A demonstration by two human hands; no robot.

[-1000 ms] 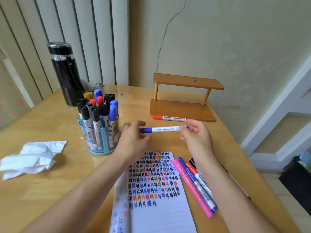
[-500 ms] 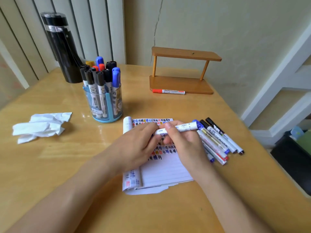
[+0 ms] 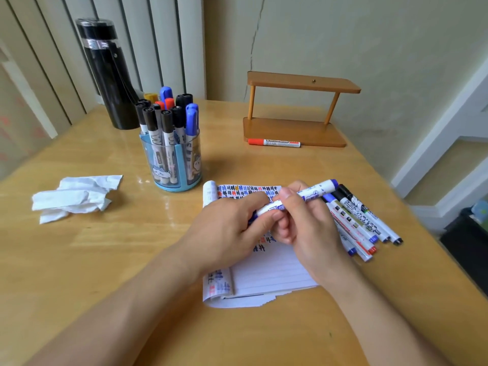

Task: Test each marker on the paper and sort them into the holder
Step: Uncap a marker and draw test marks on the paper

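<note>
I note both grips dropped since a second ago: then raised near stand (image 3: 295, 132), now low over paper (image 3: 266, 276). Marker (image 3: 314, 190) was level, now tilted, blue end up to right. Its lower end is deeper inside left grip (image 3: 232, 228) than half second ago. Right grip (image 3: 303, 223) pinches barrel closer to me. Head view tipped down.

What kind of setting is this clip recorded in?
Probably a home desk corner: a wooden table against a cracked wall, a black flask and a small wooden shelf on it, stairs alongside.
</note>
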